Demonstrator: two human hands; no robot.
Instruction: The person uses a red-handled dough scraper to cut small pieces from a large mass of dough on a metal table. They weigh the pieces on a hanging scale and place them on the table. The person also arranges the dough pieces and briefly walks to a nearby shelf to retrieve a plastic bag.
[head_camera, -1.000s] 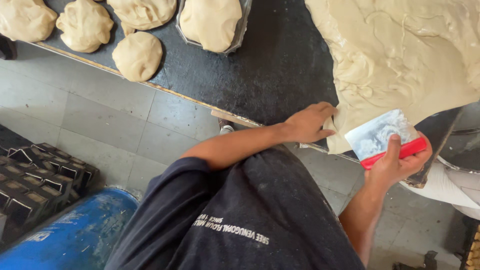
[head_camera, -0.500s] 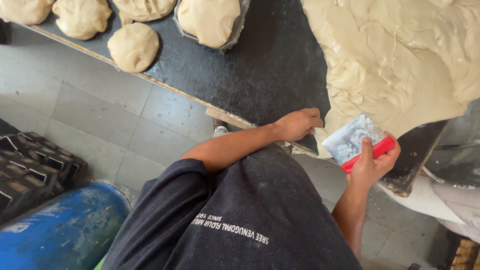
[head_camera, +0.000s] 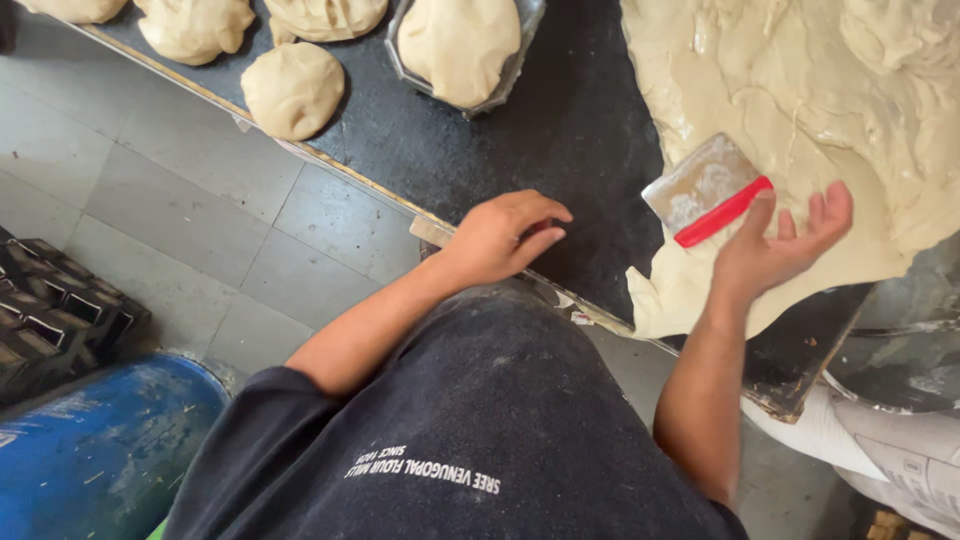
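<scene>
Since earlier, your right hand (head_camera: 775, 250) lifted the scraper (head_camera: 706, 190), gripped, over the dough (head_camera: 800, 110); left hand (head_camera: 500, 238), loosely curled, lies at nine o'clock.

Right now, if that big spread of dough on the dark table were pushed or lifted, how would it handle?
The dough mass looks soft and sticky: its surface is wet, creased and smeared. Its edge sags over the table rim, so it would probably stretch and droop, not lift whole. It is probably heavy, which suits the scraper in the right hand.
</scene>
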